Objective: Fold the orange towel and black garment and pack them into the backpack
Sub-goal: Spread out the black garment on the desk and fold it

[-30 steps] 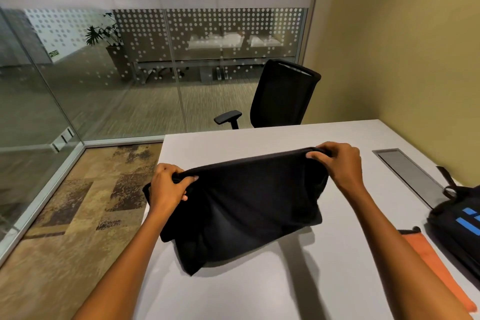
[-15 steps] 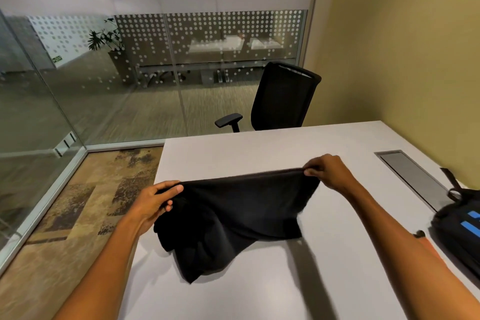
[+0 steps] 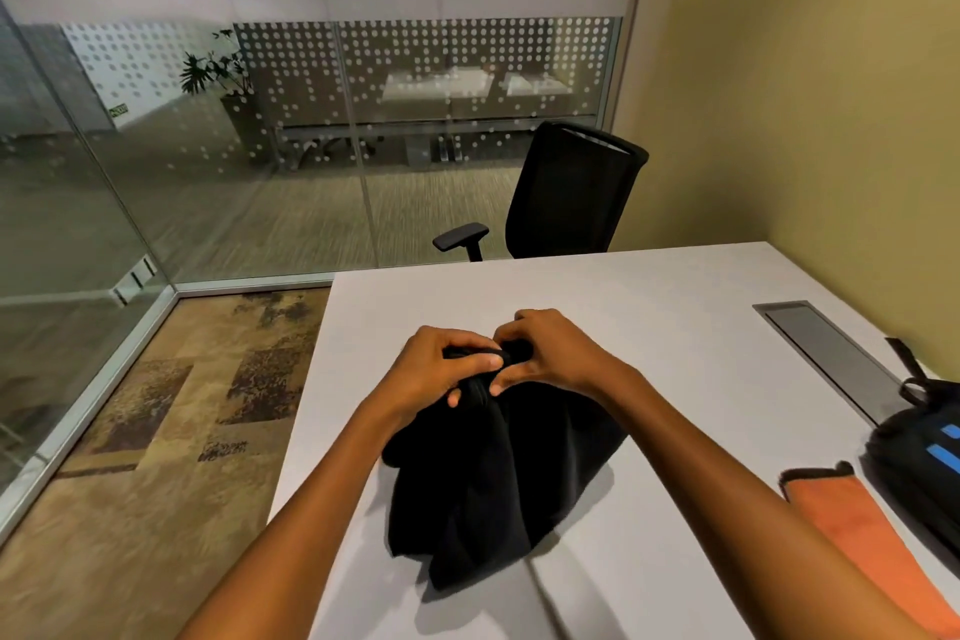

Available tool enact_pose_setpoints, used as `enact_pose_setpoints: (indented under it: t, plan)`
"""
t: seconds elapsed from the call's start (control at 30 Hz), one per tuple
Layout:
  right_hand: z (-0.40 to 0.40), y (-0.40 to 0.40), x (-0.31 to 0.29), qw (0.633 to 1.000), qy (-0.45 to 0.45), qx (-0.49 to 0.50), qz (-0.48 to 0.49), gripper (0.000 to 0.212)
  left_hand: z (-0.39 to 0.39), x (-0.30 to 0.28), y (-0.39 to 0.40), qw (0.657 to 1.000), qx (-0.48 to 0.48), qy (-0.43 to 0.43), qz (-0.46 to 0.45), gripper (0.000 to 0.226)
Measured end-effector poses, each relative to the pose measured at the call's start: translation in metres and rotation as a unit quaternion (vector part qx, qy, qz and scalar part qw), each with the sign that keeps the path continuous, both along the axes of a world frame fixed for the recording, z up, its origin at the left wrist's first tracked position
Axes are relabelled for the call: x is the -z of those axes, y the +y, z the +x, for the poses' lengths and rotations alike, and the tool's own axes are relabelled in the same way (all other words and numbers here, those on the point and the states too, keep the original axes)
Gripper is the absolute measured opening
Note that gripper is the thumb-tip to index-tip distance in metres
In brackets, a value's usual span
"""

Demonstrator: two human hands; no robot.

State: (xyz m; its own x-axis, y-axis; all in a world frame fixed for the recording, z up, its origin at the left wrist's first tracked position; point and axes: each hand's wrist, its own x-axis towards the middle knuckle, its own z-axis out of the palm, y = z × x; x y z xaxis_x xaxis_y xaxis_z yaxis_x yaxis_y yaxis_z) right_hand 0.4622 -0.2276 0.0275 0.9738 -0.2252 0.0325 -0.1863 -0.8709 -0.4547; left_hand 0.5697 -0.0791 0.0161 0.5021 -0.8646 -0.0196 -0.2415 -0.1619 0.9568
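Note:
The black garment (image 3: pixel 483 489) hangs doubled over above the white table (image 3: pixel 649 307), its lower part bunched on the tabletop. My left hand (image 3: pixel 431 374) and my right hand (image 3: pixel 550 353) meet at its top edge, each pinching the cloth, fingers touching. The orange towel (image 3: pixel 852 530) lies flat at the table's right edge, partly under my right forearm. The black backpack (image 3: pixel 919 457) with blue stripes lies beside the towel at the far right, cut off by the frame.
A grey cable hatch (image 3: pixel 826 353) is set into the table near the backpack. A black office chair (image 3: pixel 566 192) stands behind the table's far edge. Glass walls enclose the left side; a yellow wall runs along the right.
My hands were apart, holding the garment stretched wide by its top edge. They have come together, and the garment now hangs folded in half between them.

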Motion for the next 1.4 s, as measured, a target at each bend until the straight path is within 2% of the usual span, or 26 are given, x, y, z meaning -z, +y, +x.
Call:
enact_pose_setpoints:
  t: [0.13, 0.23, 0.3, 0.37, 0.43, 0.53, 0.63, 0.7, 0.77, 0.87, 0.93, 1.03, 1.13, 1.2, 1.3, 1.4]
  plan:
    - [-0.003, 0.003, -0.003, 0.996, -0.025, 0.023, -0.081, 0.026, 0.008, 0.007, 0.005, 1.000, -0.006, -0.005, 0.021, 0.026]
    - [-0.010, 0.001, -0.018, 0.988, -0.090, 0.037, -0.124, 0.021, 0.024, 0.017, 0.016, 0.995, 0.001, -0.045, 0.086, 0.026]
    - [-0.016, -0.009, -0.028, 0.984, -0.131, 0.057, -0.109, 0.016, 0.041, 0.028, 0.027, 0.985, -0.074, -0.073, 0.139, 0.019]
    - [-0.024, -0.021, -0.038, 0.982, -0.143, 0.072, -0.095, 0.013, 0.058, 0.036, 0.038, 0.963, -0.200, -0.076, 0.164, 0.010]
    - [-0.031, -0.030, -0.044, 0.982, -0.126, 0.084, -0.110, 0.018, 0.071, 0.037, 0.046, 0.937, -0.299, -0.082, 0.164, 0.015]
    - [-0.037, -0.040, -0.045, 0.981, -0.082, 0.103, -0.140, 0.026, 0.085, 0.030, 0.056, 0.889, -0.377, -0.144, 0.215, 0.025]
    - [-0.039, -0.042, -0.042, 0.974, -0.098, 0.133, -0.154, 0.027, 0.092, 0.025, 0.062, 0.852, -0.397, -0.199, 0.277, 0.032]
    - [-0.039, -0.042, -0.042, 0.969, -0.136, 0.147, -0.142, 0.027, 0.088, 0.026, 0.059, 0.852, -0.342, -0.242, 0.316, 0.051]
    - [-0.036, -0.041, -0.043, 0.965, -0.183, 0.140, -0.128, 0.027, 0.076, 0.030, 0.048, 0.866, -0.248, -0.289, 0.325, 0.062]
    - [-0.032, -0.033, -0.048, 0.959, -0.249, 0.095, -0.101, 0.028, 0.052, 0.038, 0.025, 0.893, -0.100, -0.301, 0.321, 0.090]
    - [-0.031, -0.026, -0.055, 0.955, -0.272, 0.066, -0.097, 0.029, 0.041, 0.042, 0.012, 0.910, -0.015, -0.285, 0.301, 0.097]
    - [-0.032, -0.017, -0.065, 0.954, -0.284, 0.039, -0.088, 0.026, 0.029, 0.051, 0.001, 0.957, 0.078, -0.173, 0.221, 0.085]
    - [-0.038, -0.012, -0.072, 0.954, -0.287, 0.025, -0.085, 0.026, 0.028, 0.066, -0.004, 0.973, 0.117, -0.111, 0.167, 0.075]
    - [-0.042, -0.010, -0.076, 0.955, -0.281, 0.017, -0.090, 0.027, 0.028, 0.070, -0.006, 0.970, 0.129, -0.109, 0.174, 0.070]
    - [-0.046, -0.013, -0.079, 0.951, -0.284, 0.019, -0.123, 0.029, 0.027, 0.070, -0.001, 0.943, 0.152, -0.159, 0.248, 0.052]
    - [-0.048, -0.026, -0.076, 0.939, -0.302, 0.060, -0.151, 0.031, 0.038, 0.083, 0.011, 0.936, 0.142, -0.110, 0.301, 0.048]
